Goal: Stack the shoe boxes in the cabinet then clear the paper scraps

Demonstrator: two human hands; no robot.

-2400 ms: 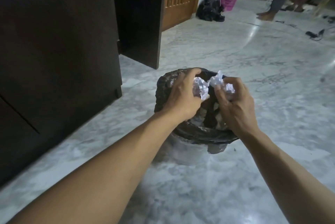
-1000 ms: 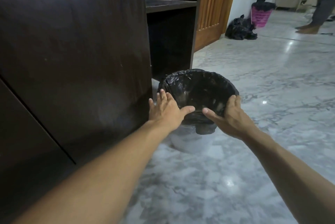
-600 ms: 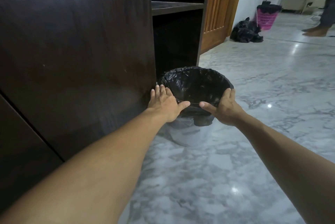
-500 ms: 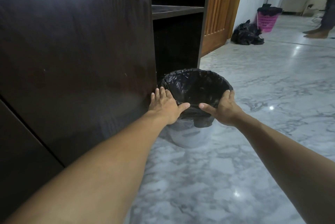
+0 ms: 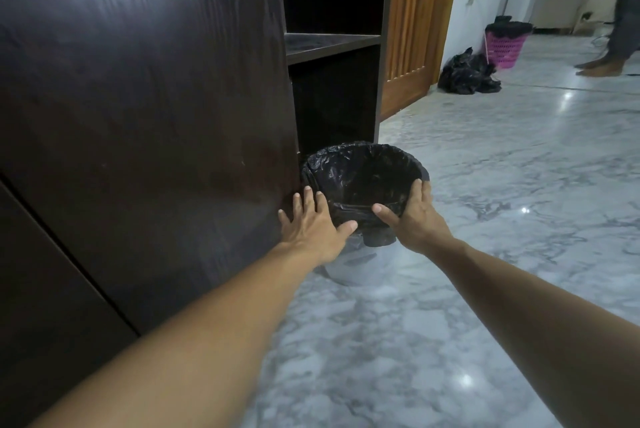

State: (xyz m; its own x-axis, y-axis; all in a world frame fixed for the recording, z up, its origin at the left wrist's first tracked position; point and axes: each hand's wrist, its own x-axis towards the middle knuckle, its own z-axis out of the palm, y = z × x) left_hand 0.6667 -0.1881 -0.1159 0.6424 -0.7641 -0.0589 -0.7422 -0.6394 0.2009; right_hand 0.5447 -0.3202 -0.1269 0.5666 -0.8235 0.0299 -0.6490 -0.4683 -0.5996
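A pale waste bin (image 5: 349, 265) with a black liner (image 5: 363, 171) stands on the marble floor, right against the corner of the dark wooden cabinet (image 5: 156, 116). My left hand (image 5: 313, 225) lies flat on the bin's near left rim, fingers spread, close to the cabinet side. My right hand (image 5: 414, 216) cups the near right rim, thumb along the front edge. The inside of the bin is dark and no paper scraps show there. No shoe boxes are in view; the cabinet's open shelf (image 5: 329, 41) looks bare.
A light wooden door (image 5: 412, 29) stands beyond the cabinet. Farther back on the floor are a black bag (image 5: 467, 73) and a pink basket (image 5: 505, 47). Another person's bare feet (image 5: 602, 67) are at the far right. Marble floor (image 5: 485, 185) spreads to the right.
The crumpled paper that both hands held over the bin is gone from them. The bin has moved up against the cabinet corner, and my left hand's fingers have spread flat.
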